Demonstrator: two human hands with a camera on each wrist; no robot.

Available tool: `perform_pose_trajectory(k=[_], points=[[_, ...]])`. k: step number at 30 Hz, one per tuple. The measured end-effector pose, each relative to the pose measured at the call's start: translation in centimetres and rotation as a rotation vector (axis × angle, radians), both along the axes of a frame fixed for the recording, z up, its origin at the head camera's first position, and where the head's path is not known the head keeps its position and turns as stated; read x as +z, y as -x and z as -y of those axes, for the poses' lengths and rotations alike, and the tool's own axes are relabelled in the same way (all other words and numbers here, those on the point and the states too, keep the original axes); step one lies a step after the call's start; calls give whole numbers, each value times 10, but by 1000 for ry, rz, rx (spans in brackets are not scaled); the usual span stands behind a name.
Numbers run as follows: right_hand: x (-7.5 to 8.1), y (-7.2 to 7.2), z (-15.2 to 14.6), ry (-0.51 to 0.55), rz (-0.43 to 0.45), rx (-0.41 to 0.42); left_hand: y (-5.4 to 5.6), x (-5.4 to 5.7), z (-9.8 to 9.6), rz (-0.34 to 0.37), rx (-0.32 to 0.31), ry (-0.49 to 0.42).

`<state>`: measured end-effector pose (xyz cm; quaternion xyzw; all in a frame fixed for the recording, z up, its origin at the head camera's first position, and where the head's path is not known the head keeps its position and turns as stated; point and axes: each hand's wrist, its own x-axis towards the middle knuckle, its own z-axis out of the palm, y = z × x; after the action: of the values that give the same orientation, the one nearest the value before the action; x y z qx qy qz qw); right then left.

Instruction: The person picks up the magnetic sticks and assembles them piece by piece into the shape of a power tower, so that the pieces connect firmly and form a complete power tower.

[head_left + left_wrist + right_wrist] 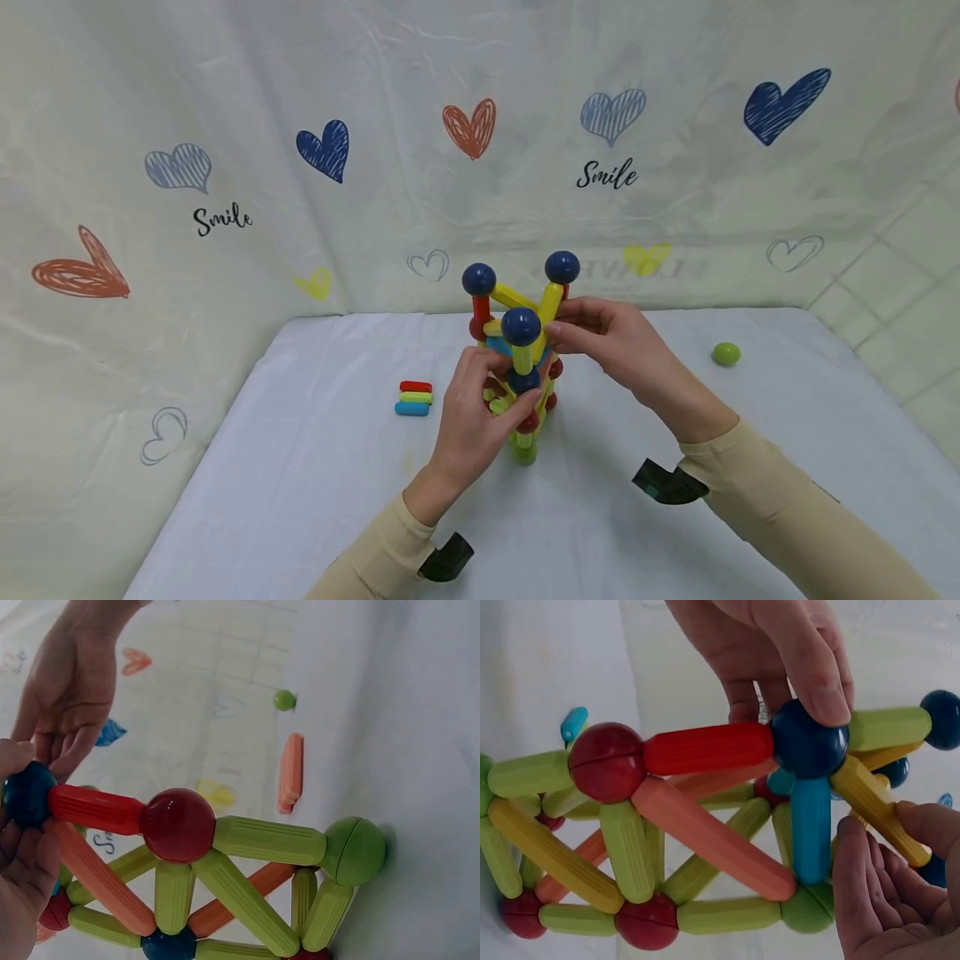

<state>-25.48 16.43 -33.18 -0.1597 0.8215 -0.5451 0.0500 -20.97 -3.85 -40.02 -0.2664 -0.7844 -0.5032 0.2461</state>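
A tall tower of ribbed rods and coloured balls stands upright on the table, with a green ball (524, 455) at its near foot. My left hand (478, 408) grips a dark blue ball (810, 746) near the top, its thumb pressed on it in the right wrist view. From that ball a red rod (96, 809) runs down to a red ball (178, 825). On the tower's other side, my right hand (609, 340) pinches a slanting yellow rod (876, 804) between thumb and fingers. Three dark blue balls crown the tower, the nearest blue ball (521, 326) on a light green rod (522, 360).
Left of the tower, a red rod (416, 387), a light green rod (416, 398) and a blue rod (412, 409) lie side by side. A loose green ball (726, 354) sits at the right. Salmon rods (291, 772) lie beyond the tower. A printed curtain (525, 208) hangs behind the table.
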Motion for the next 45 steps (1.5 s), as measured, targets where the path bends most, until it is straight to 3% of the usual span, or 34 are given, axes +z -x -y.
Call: perform_pose_trajectory(k=[5,12,14,19,27,32,38,45], points=[[-1,-1,-7,-43,54,-38,0,0,-1,-10,6,6],[-12,10,-18,66,20,-103,-1,0,-2,-10,9,1],[-18,15,-20,53,23,-118,-1,0,-3,-13,8,-1],[-29,20,-24,-24,38,-81,-1,1,-4,-20,6,0],[-29,17,-28,-28,56,-42,2,4,4,4,15,-4],[-30,15,-30,-12,63,-78,12,8,13,64,5,-66],[-32,16,-27,-5,61,-118,32,13,26,173,-11,-140],[-38,16,-22,-9,44,-129,58,21,47,369,-68,-123]])
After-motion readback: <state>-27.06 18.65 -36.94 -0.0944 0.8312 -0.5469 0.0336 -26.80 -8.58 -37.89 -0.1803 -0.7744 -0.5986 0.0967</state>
